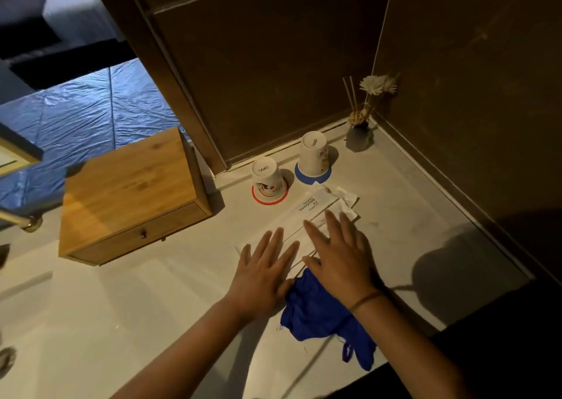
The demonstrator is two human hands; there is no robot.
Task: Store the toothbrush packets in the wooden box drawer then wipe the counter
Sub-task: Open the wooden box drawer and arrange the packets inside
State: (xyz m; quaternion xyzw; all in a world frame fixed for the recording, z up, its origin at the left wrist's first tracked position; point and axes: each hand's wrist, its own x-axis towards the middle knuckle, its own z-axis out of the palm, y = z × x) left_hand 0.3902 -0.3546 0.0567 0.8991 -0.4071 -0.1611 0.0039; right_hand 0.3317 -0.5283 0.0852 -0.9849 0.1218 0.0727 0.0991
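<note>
White toothbrush packets printed "BRUSHING TEETH" lie side by side on the pale counter. My left hand rests flat on their near ends, fingers spread. My right hand lies flat over the right packets, fingers apart, holding nothing. A crumpled blue cloth sits on the counter just under and behind my right wrist. The wooden box stands to the left with its drawer closed, a small knob on its front.
Two upturned paper cups stand on round coasters behind the packets. A reed diffuser with a white flower sits in the back right corner. Dark wall panels enclose the back and right. A metal tap is at far left.
</note>
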